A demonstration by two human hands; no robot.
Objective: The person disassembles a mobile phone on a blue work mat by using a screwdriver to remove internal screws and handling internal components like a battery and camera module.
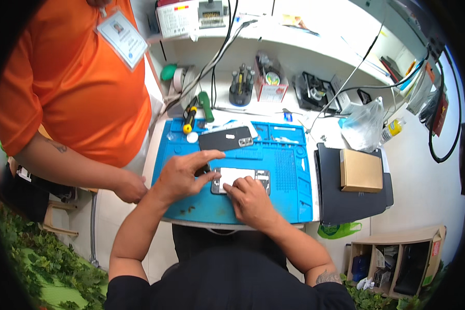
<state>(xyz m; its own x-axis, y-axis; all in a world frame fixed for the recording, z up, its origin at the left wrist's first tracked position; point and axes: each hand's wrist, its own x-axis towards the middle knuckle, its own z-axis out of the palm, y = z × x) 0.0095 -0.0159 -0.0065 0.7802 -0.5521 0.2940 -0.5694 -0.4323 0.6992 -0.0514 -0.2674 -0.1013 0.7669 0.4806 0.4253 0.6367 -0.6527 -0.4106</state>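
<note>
An opened phone with white and dark inner parts lies on the blue repair mat. Over its left end, my left hand is curved, index finger and thumb apart; a dark shape beneath the fingers is unclear. My right hand has bent fingers on the phone's middle, gripping or pressing it. Behind them, a dark phone back overlaps a white panel, beside a small white round container.
A co-worker in orange stands at left, a hand by the bench. Screwdrivers, a tool stand and an open box stand behind the mat. At right are a cardboard box on dark flat items, a bag and hanging cables.
</note>
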